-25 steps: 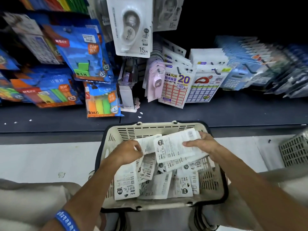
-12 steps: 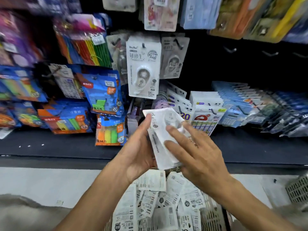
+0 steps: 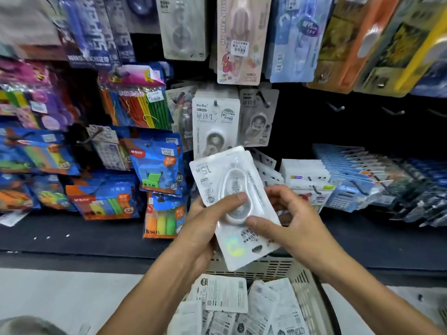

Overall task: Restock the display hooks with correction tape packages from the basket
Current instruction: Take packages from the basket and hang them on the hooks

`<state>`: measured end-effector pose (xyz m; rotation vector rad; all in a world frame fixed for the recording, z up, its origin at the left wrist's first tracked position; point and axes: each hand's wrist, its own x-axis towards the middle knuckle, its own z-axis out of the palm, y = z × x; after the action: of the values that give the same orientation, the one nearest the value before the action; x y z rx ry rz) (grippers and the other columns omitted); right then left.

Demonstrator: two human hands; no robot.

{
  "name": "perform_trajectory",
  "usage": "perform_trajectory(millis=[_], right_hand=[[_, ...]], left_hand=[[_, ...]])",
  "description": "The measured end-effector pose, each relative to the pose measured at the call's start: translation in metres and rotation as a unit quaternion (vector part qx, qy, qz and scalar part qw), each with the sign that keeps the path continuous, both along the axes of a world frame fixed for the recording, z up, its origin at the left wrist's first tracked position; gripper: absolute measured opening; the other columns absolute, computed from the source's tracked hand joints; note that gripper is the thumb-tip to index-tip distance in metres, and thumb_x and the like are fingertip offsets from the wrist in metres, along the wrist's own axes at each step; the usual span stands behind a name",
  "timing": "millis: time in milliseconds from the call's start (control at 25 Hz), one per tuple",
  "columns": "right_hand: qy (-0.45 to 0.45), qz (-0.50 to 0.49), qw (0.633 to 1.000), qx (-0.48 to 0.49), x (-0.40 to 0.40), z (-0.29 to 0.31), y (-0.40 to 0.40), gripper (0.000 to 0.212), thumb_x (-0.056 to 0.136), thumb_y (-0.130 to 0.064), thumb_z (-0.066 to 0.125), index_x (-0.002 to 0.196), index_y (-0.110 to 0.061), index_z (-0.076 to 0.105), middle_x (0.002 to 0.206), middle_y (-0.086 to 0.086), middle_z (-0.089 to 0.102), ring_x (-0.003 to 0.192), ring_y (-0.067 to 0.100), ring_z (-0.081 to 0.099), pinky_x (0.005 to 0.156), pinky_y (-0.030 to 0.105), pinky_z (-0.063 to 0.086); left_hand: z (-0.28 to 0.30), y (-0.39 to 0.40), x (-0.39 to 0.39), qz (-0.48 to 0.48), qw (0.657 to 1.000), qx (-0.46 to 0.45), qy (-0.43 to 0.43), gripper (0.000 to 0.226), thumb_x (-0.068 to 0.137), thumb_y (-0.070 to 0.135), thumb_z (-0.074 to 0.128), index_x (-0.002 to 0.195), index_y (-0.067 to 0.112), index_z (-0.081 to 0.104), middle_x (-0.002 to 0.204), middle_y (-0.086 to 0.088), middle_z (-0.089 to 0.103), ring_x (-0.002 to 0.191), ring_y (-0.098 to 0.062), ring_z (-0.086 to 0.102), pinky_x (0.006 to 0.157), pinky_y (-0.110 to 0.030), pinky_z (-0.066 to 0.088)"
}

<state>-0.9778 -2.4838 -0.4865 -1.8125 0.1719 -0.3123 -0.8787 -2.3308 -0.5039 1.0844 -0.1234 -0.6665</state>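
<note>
Dark shelf [image 3: 72, 238] under leaning packets [image 3: 164, 213]

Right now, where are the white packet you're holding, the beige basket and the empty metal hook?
white correction tape packet [image 3: 242, 247], head view, lower card
beige plastic basket [image 3: 273, 268], head view, far wall
empty metal hook [image 3: 335, 108], head view, prong

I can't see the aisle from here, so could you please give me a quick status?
Left hand and right hand both grip one white blister-carded correction tape package, upside down. Beige slotted plastic basket still stocked below. Nothing blocking matching hook.

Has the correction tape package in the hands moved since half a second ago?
Yes. The correction tape package has turned upside down, hang hole toward the basket, and overlaps the hanging BoBo package less.
</note>
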Motion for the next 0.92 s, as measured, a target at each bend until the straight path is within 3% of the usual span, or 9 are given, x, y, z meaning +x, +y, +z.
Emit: perform_trajectory(millis=[160, 360, 560, 640, 720, 800, 920], right_hand=[[-0.041, -0.013, 0.991, 0.129, 0.029, 0.017, -0.007, 0.034, 0.074, -0.029, 0.078, 0.102, -0.014, 0.068, 0.092, 0.008, 0.079, 0.078, 0.020, 0.076, 0.061, 0.026, 0.059], [-0.024, -0.019, 0.979, 0.203, 0.052, 0.018, -0.010, 0.033, 0.082, -0.036, 0.068, 0.107, -0.015, 0.066, 0.097, 0.008, 0.079, 0.082, 0.020, 0.076, 0.061, 0.026, 0.059], [-0.011, -0.079, 0.986, 0.148, 0.054, 0.031, -0.043, 0.019, 0.081, -0.030, 0.072, 0.081, -0.014, 0.063, 0.075, 0.009, 0.076, 0.059, 0.016, 0.070, 0.049, 0.025, 0.054], [-0.035, -0.104, 0.979, 0.171, 0.049, 0.042, -0.067, 0.013, 0.084, -0.027, 0.072, 0.080, -0.017, 0.065, 0.081, 0.009, 0.076, 0.060, 0.017, 0.071, 0.050, 0.025, 0.055], [-0.032, -0.071, 0.978, 0.192, 0.040, 0.047, -0.085, 0.028, 0.075, -0.038, 0.079, 0.091, -0.017, 0.070, 0.094, 0.011, 0.077, 0.069, 0.021, 0.073, 0.053, 0.029, 0.058], [0.057, 0.005, 0.986, 0.158, 0.034, 0.039, -0.085, 0.054, 0.065, -0.045, 0.089, 0.106, -0.016, 0.072, 0.104, 0.012, 0.077, 0.077, 0.024, 0.072, 0.057, 0.032, 0.060], [0.105, 0.041, 0.983, 0.142, 0.036, 0.026, -0.066, 0.044, 0.064, -0.025, 0.085, 0.102, -0.007, 0.072, 0.100, 0.014, 0.078, 0.079, 0.021, 0.074, 0.061, 0.029, 0.061]], left_hand=[[0.031, -0.002, 0.027, -0.027, 0.997, -0.028, -0.068, 0.070, 0.053, 0.026, 0.091, 0.119, 0.014, 0.069, 0.107, -0.012, 0.079, 0.090, -0.028, 0.078, 0.065, -0.034, 0.062], [0.031, 0.001, 0.046, -0.023, 0.995, -0.010, -0.093, 0.071, 0.056, 0.020, 0.092, 0.122, 0.021, 0.067, 0.113, -0.009, 0.077, 0.100, -0.029, 0.076, 0.074, -0.041, 0.064], [0.027, -0.005, 0.046, -0.022, 0.994, 0.003, -0.105, 0.073, 0.061, 0.006, 0.091, 0.127, 0.021, 0.063, 0.115, -0.009, 0.077, 0.103, -0.031, 0.075, 0.086, -0.047, 0.061], [0.025, -0.005, 0.045, -0.022, 0.995, -0.001, -0.095, 0.075, 0.060, 0.008, 0.092, 0.128, 0.020, 0.063, 0.116, -0.009, 0.077, 0.105, -0.031, 0.074, 0.094, -0.048, 0.056], [0.024, -0.006, 0.043, -0.010, 0.996, -0.002, -0.088, 0.074, 0.058, 0.010, 0.088, 0.127, 0.021, 0.063, 0.116, -0.008, 0.077, 0.105, -0.030, 0.074, 0.095, -0.047, 0.056], [0.023, -0.008, 0.042, -0.002, 0.996, 0.006, -0.087, 0.075, 0.056, 0.014, 0.088, 0.126, 0.022, 0.063, 0.115, -0.007, 0.077, 0.105, -0.029, 0.075, 0.095, -0.048, 0.056], [0.022, -0.010, 0.040, -0.031, 0.996, 0.016, -0.079, 0.082, 0.054, 0.013, 0.095, 0.129, 0.019, 0.062, 0.117, -0.008, 0.077, 0.106, -0.030, 0.074, 0.095, -0.046, 0.056]])
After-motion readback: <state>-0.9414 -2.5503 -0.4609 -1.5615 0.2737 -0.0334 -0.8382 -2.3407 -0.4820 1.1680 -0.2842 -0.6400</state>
